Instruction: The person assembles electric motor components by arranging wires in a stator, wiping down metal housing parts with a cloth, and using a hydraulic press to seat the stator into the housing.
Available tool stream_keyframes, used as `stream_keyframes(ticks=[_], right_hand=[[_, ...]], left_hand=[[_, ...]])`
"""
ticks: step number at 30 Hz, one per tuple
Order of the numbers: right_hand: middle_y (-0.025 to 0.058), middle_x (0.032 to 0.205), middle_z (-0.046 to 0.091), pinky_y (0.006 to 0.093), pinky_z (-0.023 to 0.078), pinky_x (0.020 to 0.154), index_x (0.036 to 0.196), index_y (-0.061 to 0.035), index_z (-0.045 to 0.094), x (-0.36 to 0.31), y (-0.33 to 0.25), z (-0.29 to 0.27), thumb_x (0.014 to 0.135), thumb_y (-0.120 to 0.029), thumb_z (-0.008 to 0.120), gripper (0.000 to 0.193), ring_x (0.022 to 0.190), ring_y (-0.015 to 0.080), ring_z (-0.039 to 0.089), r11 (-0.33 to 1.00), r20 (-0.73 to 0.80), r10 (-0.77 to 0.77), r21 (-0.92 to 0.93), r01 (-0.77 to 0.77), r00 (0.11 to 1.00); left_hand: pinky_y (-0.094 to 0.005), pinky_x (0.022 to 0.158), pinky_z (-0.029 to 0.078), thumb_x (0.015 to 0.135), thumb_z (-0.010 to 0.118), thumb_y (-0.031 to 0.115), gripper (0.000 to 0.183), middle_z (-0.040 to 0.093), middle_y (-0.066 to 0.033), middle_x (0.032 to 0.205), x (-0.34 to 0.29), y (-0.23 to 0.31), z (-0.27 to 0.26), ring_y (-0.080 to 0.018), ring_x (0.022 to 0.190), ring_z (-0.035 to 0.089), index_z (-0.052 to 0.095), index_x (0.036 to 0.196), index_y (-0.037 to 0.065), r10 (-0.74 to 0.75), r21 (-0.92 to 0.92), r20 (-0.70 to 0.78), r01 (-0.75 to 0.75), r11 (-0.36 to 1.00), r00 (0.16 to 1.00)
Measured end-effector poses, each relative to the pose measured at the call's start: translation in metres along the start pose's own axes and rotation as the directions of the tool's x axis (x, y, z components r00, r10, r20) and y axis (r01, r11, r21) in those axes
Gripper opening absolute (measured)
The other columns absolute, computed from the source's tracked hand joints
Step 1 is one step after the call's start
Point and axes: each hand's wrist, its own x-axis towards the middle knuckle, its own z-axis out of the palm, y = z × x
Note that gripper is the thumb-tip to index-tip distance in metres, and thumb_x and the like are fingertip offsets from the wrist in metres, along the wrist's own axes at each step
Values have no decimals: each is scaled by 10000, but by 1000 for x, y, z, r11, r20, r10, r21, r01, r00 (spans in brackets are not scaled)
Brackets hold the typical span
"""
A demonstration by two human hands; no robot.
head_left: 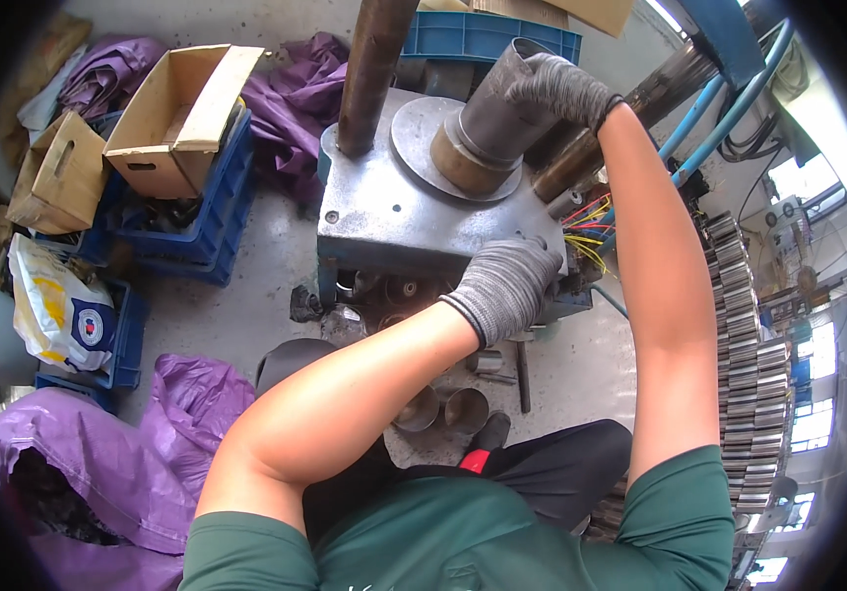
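My right hand (563, 91), in a grey knitted glove, grips the upper rim of a grey metal cylinder (495, 116). The cylinder leans a little to the right as seen here and sits in a brass-coloured ring (463, 169). Beneath the ring lies a round metal disc (416, 138) on the flat steel table (364, 202) of a machine. At the table's front right edge my left hand (512, 284), gloved alike, is closed with its fingers curled; whatever it holds, if anything, is hidden.
Steel columns (372, 79) rise from the table. Coloured wires (591, 231) and blue hoses (704, 118) run at its right. Stacked metal sleeves (744, 364) line the right side. At left are blue crates (212, 222), cardboard boxes (162, 163) and purple sacks (98, 463). Metal cups (465, 409) stand below.
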Motion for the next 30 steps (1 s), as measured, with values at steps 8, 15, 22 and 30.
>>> stream_keyframes(ticks=[8,15,22,30], right_hand=[[146,927,755,384,562,869,1013,-43,776,8,-32,7,902,-469,786,440,882,284,698,975,-218,212,-17,-221,953],[155,1016,735,390,566,874,1177,2,692,-35,-46,48,966,-201,724,295,926,301,708,982,-931,-165,-125,140,326],[151,1020,699,378,555,847,1154,-7,678,-177,-92,228,911,-42,749,256,914,303,687,821,-702,16,416,391,712],[182,1443,615,459,421,1171,1313,-124,706,-273,-79,477,940,-258,681,397,1363,361,544,938,355,111,271,-216,928]], left_hand=[[-485,842,574,923,684,255,256,724,-208,894,-17,8,-36,-390,928,717,729,1053,39,-56,73,343,33,997,938],[-465,891,567,963,693,387,353,720,-191,951,-24,-16,-56,-367,953,717,703,1053,46,-101,118,88,90,989,991],[-489,833,567,976,670,388,383,729,-236,946,-37,-29,-88,-397,906,726,712,1087,24,-136,-33,-150,133,991,979],[-487,801,571,966,668,393,352,711,-193,852,-38,-19,-76,-377,851,720,721,958,45,-123,28,-73,125,992,990]])
